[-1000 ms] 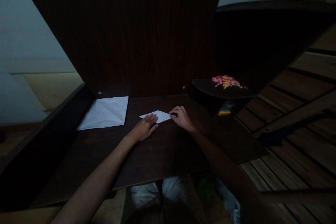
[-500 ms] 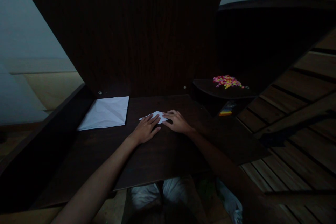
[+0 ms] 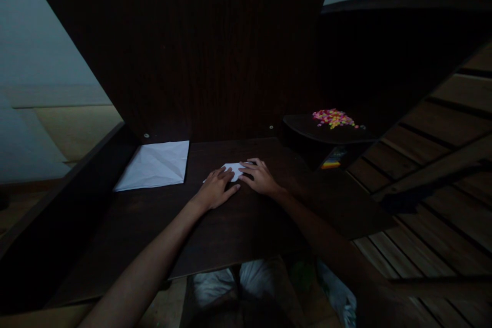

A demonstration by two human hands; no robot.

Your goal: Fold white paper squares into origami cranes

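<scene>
Folded paper [image 3: 235, 169]: on the counter [image 3: 238, 230], under both hands, well in from the near edge
Long axis: roughly left to right, right end slightly farther; a small tip shows left of the left hand, right end partly covered
Left hand [image 3: 217, 188]: palm down on the paper's left part, fingers spread, thumb apart
Right hand [image 3: 263, 179]: at the right end, thumb and fingers apart, fingertips on the paper
Left edge: larger white sheet [image 3: 156, 165] near the side panel [image 3: 73, 205]
Open room: counter surface extends nearward; a narrower strip reaches the back panel [image 3: 226, 77]
</scene>
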